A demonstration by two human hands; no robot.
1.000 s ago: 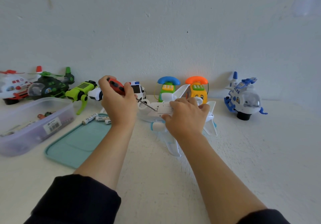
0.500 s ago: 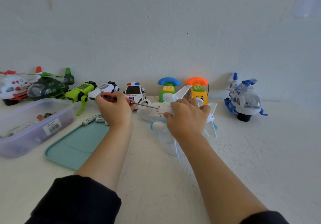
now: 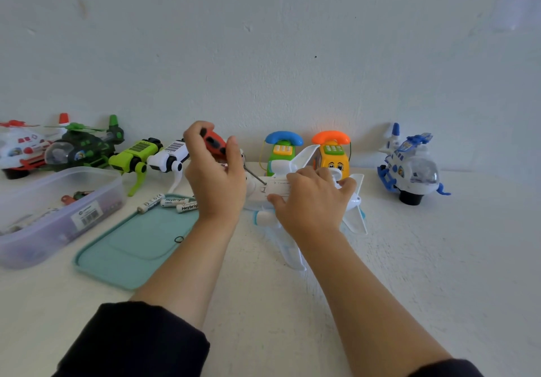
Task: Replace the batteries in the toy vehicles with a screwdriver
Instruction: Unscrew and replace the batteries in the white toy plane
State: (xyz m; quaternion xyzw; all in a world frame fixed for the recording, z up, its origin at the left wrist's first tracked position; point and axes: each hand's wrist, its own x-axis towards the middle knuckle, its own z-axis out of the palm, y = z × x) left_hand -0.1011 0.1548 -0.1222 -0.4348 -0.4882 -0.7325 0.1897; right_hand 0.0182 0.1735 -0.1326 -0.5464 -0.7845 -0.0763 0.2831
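A white toy airplane (image 3: 295, 248) lies belly-up on the table in the middle. My right hand (image 3: 311, 201) presses down on its body and holds it still. My left hand (image 3: 215, 177) grips a screwdriver with a red and black handle (image 3: 215, 142); its metal shaft (image 3: 254, 176) slants down to the right, and the tip touches the plane's underside by the battery cover (image 3: 275, 188). Three white batteries (image 3: 172, 202) lie at the far edge of a teal tray (image 3: 131, 248), just left of my left wrist.
A clear plastic box (image 3: 55, 215) with small items sits at the left. Along the wall stand a red-white helicopter (image 3: 20, 148), a green helicopter (image 3: 82, 145), a green robot dog (image 3: 134, 157), a white robot dog (image 3: 169, 157), two toy phones (image 3: 282, 148) and a blue-white plane (image 3: 412, 166).
My left hand dropped and then rose again with the screwdriver, tilting the handle up while the tip stayed on the plane. It now hides the toy police car. My right hand stayed put.
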